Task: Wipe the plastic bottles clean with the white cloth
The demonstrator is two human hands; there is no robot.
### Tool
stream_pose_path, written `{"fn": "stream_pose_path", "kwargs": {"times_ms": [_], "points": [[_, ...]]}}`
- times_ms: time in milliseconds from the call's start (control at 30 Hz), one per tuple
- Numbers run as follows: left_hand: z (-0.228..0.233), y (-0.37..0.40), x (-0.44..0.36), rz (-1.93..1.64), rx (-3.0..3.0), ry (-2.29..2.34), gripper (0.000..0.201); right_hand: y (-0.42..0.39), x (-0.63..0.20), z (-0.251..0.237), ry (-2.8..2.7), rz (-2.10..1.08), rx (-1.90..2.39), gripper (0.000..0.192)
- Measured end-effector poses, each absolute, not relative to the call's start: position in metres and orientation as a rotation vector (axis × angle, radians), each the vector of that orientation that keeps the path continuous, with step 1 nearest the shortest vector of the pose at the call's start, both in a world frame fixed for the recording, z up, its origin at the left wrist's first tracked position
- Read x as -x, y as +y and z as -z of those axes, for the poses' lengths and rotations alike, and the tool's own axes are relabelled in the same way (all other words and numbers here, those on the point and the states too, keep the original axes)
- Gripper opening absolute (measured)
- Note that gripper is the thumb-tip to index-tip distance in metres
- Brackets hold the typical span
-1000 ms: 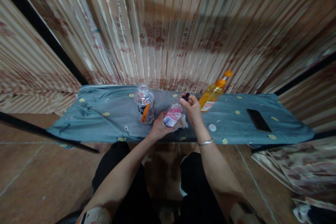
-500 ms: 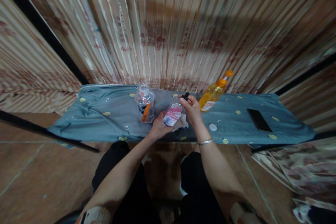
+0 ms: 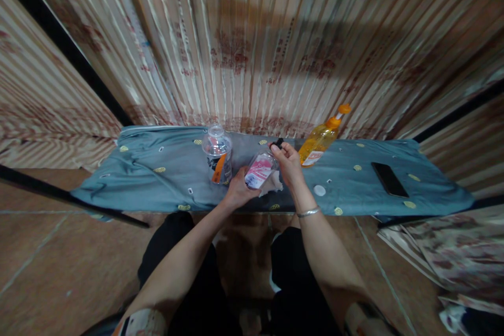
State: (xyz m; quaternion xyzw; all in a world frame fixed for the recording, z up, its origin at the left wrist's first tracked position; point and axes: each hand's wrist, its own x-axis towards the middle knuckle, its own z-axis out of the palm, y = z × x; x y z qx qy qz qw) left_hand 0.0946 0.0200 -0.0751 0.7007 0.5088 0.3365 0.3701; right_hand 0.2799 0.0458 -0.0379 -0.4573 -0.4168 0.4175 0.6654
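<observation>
My left hand (image 3: 240, 189) is wrapped round the lower part of a small clear bottle (image 3: 259, 170) with a pink and white label, which leans to the right. At its top, my right hand (image 3: 289, 164) pinches a black pump head (image 3: 279, 143); whether it is seated on the neck is hidden by the fingers. A crumpled white tissue (image 3: 275, 184) lies beneath and beside the bottle. To the left stands a larger clear plastic bottle (image 3: 219, 160) with a black and orange label, without a cap.
A yellow liquid bottle with an orange pump (image 3: 318, 142) stands right of my hands. A white round cap (image 3: 319, 190) and a black phone (image 3: 389, 179) lie on the cloth-covered table (image 3: 137, 184). Behind hangs a striped curtain (image 3: 252, 37); black poles (image 3: 66, 42) flank the table.
Almost nothing differs. My right hand and the black pump head have shifted very slightly; both hands keep their hold.
</observation>
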Motion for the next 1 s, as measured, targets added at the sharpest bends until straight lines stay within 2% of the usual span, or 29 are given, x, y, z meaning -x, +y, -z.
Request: {"fn": "stream_pose_path", "kwargs": {"times_ms": [500,1000], "points": [[0.0679,0.0187,-0.094,-0.807,-1.814,1.337,0.072,0.0461,-0.281,0.0385,-0.964,-0.916,1.019,0.051],[0.0696,0.0207,-0.0938,-0.807,-1.806,1.357,0.071,0.0436,-0.2755,0.037,-0.956,-0.919,0.979,0.056]]}}
